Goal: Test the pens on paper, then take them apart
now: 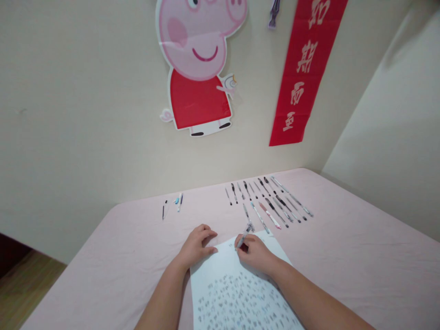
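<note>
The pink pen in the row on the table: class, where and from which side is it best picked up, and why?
Probably by its near end, coming from above on the writer's side. The pink pen lies flat and slanted on the table, with other pens close on both sides, so a fingertip pinch across the slim barrel there should disturb them least.

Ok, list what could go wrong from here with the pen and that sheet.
1. The right hand holds the pen near the top edge of the sheet; the tip may run off and mark the pink cloth.
2. The left hand only touches the sheet's left edge, so it could slide or crease.
3. The row of pens lies just beyond the right hand; a nudge might scatter them.
</note>
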The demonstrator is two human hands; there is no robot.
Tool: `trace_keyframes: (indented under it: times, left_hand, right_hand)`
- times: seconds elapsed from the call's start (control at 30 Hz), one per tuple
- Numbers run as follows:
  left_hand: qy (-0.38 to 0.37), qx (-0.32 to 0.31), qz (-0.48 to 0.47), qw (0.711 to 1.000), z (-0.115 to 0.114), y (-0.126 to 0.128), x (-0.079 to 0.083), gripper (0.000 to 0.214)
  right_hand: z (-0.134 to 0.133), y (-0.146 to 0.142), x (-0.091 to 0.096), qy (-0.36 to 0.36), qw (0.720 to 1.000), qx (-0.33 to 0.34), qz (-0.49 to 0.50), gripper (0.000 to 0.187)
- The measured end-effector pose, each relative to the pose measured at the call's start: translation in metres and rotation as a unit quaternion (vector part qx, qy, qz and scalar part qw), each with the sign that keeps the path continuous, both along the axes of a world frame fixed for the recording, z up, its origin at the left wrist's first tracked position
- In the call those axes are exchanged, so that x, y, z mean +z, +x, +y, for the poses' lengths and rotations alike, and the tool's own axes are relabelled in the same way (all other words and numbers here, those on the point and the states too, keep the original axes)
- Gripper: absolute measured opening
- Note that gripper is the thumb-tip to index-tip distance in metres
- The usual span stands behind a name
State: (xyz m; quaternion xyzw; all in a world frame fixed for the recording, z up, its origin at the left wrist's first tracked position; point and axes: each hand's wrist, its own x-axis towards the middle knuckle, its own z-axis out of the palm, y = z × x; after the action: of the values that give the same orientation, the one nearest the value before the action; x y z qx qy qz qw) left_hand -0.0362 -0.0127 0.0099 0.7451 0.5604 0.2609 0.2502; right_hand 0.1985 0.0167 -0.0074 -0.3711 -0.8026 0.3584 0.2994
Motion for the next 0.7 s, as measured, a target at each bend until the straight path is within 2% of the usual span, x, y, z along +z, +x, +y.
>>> trace_keyframes:
  times: [0.33, 0.57, 0.7]
  left_hand:
    - [-0.001, 0.000, 0.008, 1.000, 0.0000, -0.0011, -0.0030, 0.040]
    - [0.000, -0.003, 0.009, 1.000, 0.0014, -0.0010, -0.0027, 0.039]
    - [-0.003, -0.004, 0.007, 1.000, 0.0010, -0.0012, -0.0023, 0.039]
  right_hand:
    - [0.0016, -0.0006, -0.0051, -0.009, 1.000, -0.013, -0.003, 0.015]
    - [0.0072, -0.0013, -0.0036, -0.073, 0.994, -0.045, 0.069, 0.009]
    - [0.0080, -0.0006, -0.0022, -0.067, 0.996, -0.040, 0.054, 0.010]
